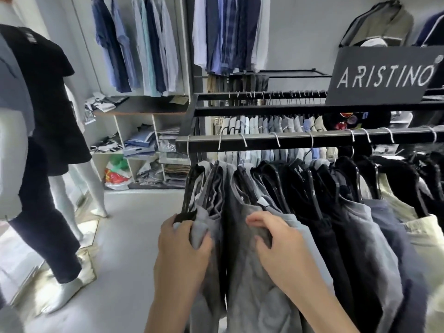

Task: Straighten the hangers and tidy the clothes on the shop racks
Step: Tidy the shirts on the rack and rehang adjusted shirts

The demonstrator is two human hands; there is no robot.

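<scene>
A black rack rail [300, 140] crosses the view, hung with grey, black, navy and cream garments on black hangers with metal hooks. My left hand [183, 239] grips the shoulder of the light grey garment [204, 227] at the rail's left end, by the tip of its black hanger [186, 216]. My right hand [281, 239] is closed on the shoulder of the darker grey garment [252, 284] beside it. A dark gap separates the two garments. Further right hang black tops [300, 188] and cream ones [418, 227].
A dressed mannequin [43, 131] stands at the left on a gold base [84, 265]. Shelves [144, 145] with folded clothes and a bag line the back wall, shirts [134, 44] hanging above. A second rack [264, 109] and a brand sign [384, 75] sit behind. Grey floor [134, 236] lies left.
</scene>
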